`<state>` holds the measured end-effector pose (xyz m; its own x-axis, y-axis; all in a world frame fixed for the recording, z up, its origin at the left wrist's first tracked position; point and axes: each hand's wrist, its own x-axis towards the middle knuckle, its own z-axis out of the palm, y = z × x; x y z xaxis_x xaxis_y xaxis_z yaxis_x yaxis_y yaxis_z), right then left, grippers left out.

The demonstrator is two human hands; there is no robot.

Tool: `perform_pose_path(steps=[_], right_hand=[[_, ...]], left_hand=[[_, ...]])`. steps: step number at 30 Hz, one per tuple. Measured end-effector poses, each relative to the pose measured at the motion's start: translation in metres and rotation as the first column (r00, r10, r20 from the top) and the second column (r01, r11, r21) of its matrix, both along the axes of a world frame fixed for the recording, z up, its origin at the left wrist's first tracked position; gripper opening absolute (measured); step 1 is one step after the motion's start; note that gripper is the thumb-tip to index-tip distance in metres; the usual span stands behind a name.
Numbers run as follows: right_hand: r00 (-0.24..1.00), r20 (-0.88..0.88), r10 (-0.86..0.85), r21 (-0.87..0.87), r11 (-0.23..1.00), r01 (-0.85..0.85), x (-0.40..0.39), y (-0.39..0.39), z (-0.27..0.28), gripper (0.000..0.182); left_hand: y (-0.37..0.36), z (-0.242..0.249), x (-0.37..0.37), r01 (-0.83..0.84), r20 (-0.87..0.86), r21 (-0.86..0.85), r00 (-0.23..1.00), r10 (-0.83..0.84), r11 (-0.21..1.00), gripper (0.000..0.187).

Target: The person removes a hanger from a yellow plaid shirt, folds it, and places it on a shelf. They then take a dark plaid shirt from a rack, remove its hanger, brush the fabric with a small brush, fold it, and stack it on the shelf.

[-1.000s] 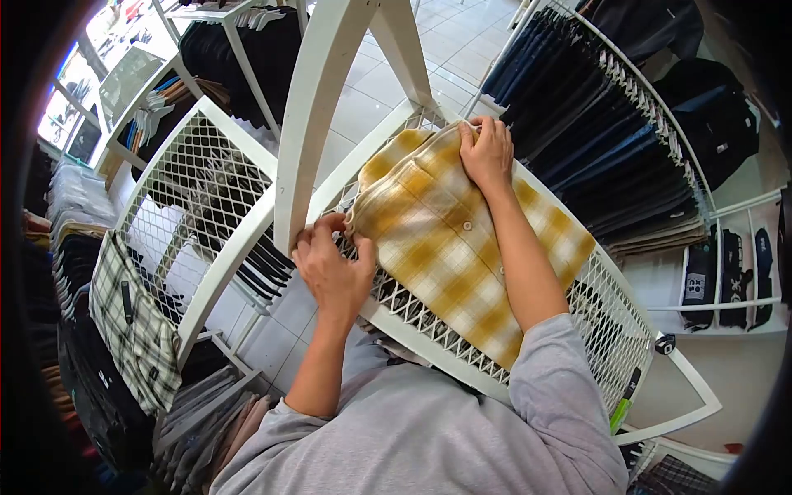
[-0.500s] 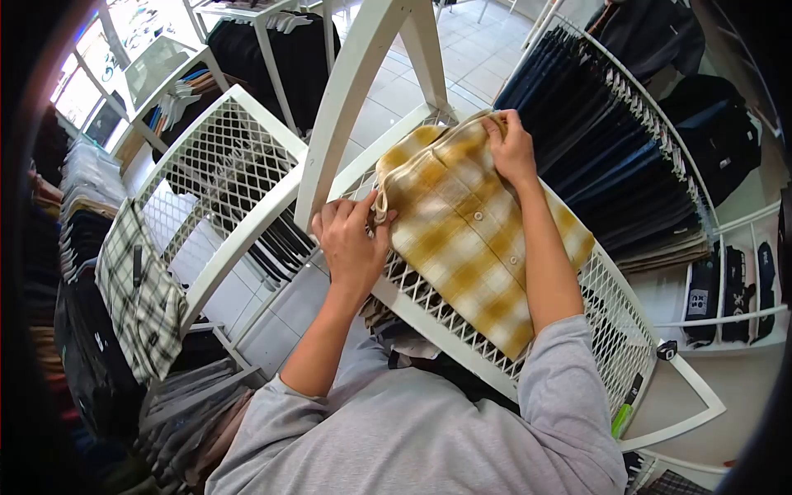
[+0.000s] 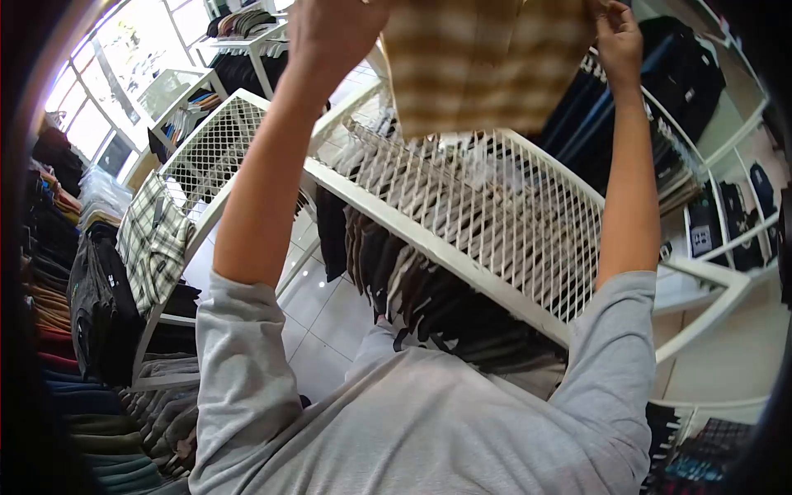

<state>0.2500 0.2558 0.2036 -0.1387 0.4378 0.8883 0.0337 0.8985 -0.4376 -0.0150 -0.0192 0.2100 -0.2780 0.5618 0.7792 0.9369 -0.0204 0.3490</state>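
Note:
A yellow-brown and white checked shirt [image 3: 487, 70] hangs raised at the top of the view, above the white mesh rack top, and its upper part is cut off by the frame. My left hand [image 3: 338, 29] is at its upper left edge with the fingers mostly out of frame. At the upper right edge, my right hand [image 3: 617, 37] pinches the cloth. Beneath the shirt, the white metal mesh surface [image 3: 495, 223] shows many hanging garments through its openings.
A second mesh surface [image 3: 216, 148] stands at the left, beside a green-white checked shirt [image 3: 153, 239]. Dark trousers [image 3: 577, 115] hang on a rail at the right. Below the mesh hang dark garments [image 3: 445, 305]. Folded clothes [image 3: 91, 412] are stacked at the lower left.
Both hands have risen, lifting the checked shirt off the mesh surface. The garment now hangs spread between them, and the mesh beneath is exposed.

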Motion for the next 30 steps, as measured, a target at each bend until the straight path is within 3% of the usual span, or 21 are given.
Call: perform_pose_path(steps=[2,3,4,5,6,8,9,10,12,14,15,16,17,18,20,22,24,25,26,28,30], right_hand=[[0.997,0.003,0.079,0.071,0.994,-0.079,0.038,-0.039,-0.003,0.032],[0.995,0.014,0.094,0.095,0.991,-0.095,0.058,-0.058,-0.014,0.031],[0.994,0.023,0.111,0.121,0.986,-0.112,0.077,-0.08,-0.026,0.033],[0.973,0.178,-0.149,0.022,0.989,0.148,0.093,-0.114,-0.04,0.027],[0.861,0.352,-0.368,-0.03,0.915,0.403,0.11,-0.149,-0.054,0.025],[0.92,0.374,-0.122,-0.091,0.982,0.167,0.134,-0.179,-0.113,0.032],[0.847,0.507,-0.16,-0.041,0.977,0.209,0.154,-0.183,-0.153,0.033],[0.805,0.566,-0.177,-0.162,0.934,0.319,0.161,-0.216,-0.179,0.033],[0.77,0.634,-0.064,-0.377,0.845,0.38,0.172,-0.253,-0.233,0.036],[0.8,0.559,-0.217,-0.194,0.904,0.38,0.172,-0.29,-0.253,0.03],[0.817,0.526,-0.236,-0.259,0.871,0.418,0.173,-0.305,-0.264,0.032],[0.831,0.494,-0.257,-0.323,0.833,0.45,0.174,-0.319,-0.273,0.033],[0.811,0.506,-0.293,-0.312,0.814,0.489,0.174,-0.329,-0.28,0.033],[0.791,0.515,-0.331,-0.296,0.797,0.526,0.173,-0.336,-0.284,0.033],[0.747,0.529,-0.403,-0.223,0.783,0.58,0.168,-0.344,-0.285,0.028],[0.761,0.397,-0.514,-0.253,0.736,0.629,0.162,-0.354,-0.284,0.022],[0.778,0.373,-0.506,-0.368,0.689,0.625,0.164,-0.372,-0.281,0.011],[0.844,0.439,-0.308,-0.594,0.605,0.53,0.166,-0.381,-0.284,0.016],[0.894,0.438,-0.094,-0.78,0.455,0.43,0.167,-0.387,-0.286,0.022],[0.997,0.011,0.072,-0.989,0.151,0.0,0.148,-0.397,-0.286,0.042],[0.914,-0.392,0.106,-0.917,0.03,-0.397,0.13,-0.396,-0.315,0.04]], left_hand=[[-0.043,0.005,-0.003,0.231,-0.369,-0.079,0.897,-0.244,0.97,0.054],[-0.023,-0.022,0.02,0.234,-0.37,0.37,0.925,-0.089,0.899,0.027],[-0.032,-0.042,0.027,0.22,-0.4,0.377,0.915,-0.056,0.9,0.023],[-0.054,-0.06,0.047,0.184,-0.305,0.244,0.947,-0.105,0.952,0.021],[-0.071,-0.085,0.06,0.161,-0.328,0.204,0.941,-0.087,0.966,0.017],[-0.106,-0.143,0.088,0.194,-0.22,0.057,0.959,-0.177,0.979,0.026],[-0.119,-0.176,0.096,0.227,-0.054,-0.05,0.972,-0.229,0.973,0.033],[-0.128,-0.212,0.105,0.273,0.152,-0.086,0.954,-0.259,0.958,0.038],[-0.152,-0.256,0.125,0.317,0.357,-0.143,0.9,-0.25,0.937,0.04],[-0.166,-0.309,0.134,0.363,0.665,-0.121,0.721,-0.196,0.924,0.042],[-0.169,-0.31,0.135,0.373,0.668,-0.134,0.718,-0.195,0.918,0.042],[-0.174,-0.309,0.136,0.497,0.902,-0.02,0.383,-0.198,0.868,0.043],[-0.18,-0.308,0.136,0.556,0.989,0.13,-0.013,-0.148,0.821,0.044],[-0.184,-0.307,0.133,0.562,0.99,0.123,-0.014,-0.139,0.818,0.044],[-0.183,-0.301,0.123,0.576,0.9,0.378,-0.413,-0.142,0.725,0.036],[-0.182,-0.282,0.13,0.544,0.887,0.391,-0.438,-0.146,0.742,0.028],[-0.174,-0.299,0.125,0.496,0.959,0.235,-0.26,-0.116,0.836,0.012],[-0.171,-0.304,0.129,0.5,0.99,0.137,-0.105,-0.097,0.855,0.009],[-0.17,-0.307,0.133,0.512,0.99,0.135,-0.103,-0.095,0.848,0.009],[-0.171,-0.303,0.143,0.532,0.984,0.163,-0.15,-0.098,0.831,0.019],[-0.172,-0.302,0.15,0.568,0.982,0.156,-0.175,-0.066,0.808,0.026]])
